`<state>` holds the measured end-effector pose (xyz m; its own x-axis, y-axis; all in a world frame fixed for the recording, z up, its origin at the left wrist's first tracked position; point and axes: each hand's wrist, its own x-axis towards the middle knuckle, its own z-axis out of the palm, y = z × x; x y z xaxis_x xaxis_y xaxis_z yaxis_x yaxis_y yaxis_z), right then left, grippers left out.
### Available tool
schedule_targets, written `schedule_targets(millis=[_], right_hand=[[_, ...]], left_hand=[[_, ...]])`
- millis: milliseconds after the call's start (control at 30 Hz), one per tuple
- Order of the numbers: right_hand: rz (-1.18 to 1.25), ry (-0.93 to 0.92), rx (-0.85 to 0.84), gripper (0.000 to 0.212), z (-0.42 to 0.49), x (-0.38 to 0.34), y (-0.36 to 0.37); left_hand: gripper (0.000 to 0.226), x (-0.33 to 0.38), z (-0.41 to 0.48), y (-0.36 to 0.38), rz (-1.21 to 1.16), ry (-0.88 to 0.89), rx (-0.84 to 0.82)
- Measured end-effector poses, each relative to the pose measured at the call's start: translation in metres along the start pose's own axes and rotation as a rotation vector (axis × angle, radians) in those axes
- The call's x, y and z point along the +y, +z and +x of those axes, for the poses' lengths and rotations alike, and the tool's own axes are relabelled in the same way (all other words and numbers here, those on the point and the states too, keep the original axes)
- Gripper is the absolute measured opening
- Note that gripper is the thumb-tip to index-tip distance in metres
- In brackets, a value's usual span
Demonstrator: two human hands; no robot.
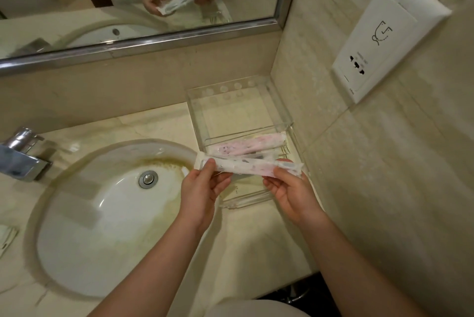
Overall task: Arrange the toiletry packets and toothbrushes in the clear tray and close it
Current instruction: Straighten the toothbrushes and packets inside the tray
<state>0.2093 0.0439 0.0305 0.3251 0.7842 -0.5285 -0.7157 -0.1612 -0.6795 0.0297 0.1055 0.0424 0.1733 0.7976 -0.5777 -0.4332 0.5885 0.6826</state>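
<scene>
Warm, dim, soft light; wide-angle bending at edges, slight blur.

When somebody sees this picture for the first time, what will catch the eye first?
First, the left hand and right hand, each pinching one end of a wrapped toothbrush packet just over the clear tray in the counter's corner, where a pink packet already lies. Next, the white sink at the left, with yellowish stains near its rim.
</scene>
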Motion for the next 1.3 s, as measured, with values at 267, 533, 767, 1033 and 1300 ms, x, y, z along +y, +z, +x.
schedule_targets(millis=[267, 533, 767, 1033, 1300], right_hand=[[-0.115, -0.004, 0.119, 0.006, 0.000, -0.003, -0.012], [-0.131, -0.025, 0.176, 0.010, 0.002, -0.005, -0.010], [-0.115, 0.013, 0.101, 0.009, 0.001, -0.006, -0.010], [-0.716, 0.023, -0.079, 0.012, -0.010, -0.013, -0.015], [-0.569, -0.021, 0.096, 0.015, 0.008, -0.019, -0.006]], left_hand=[[0.011, -0.002, 0.003, -0.010, 0.052, -0.006, 0.096], [0.019, -0.006, 0.000, -0.014, 0.003, -0.054, 0.115], [0.016, -0.006, -0.001, -0.004, -0.100, -0.055, 0.029], [0.024, -0.013, -0.005, 0.013, 0.592, 0.129, -0.128], [0.017, 0.012, 0.007, 0.007, 1.048, -0.069, -0.480]])
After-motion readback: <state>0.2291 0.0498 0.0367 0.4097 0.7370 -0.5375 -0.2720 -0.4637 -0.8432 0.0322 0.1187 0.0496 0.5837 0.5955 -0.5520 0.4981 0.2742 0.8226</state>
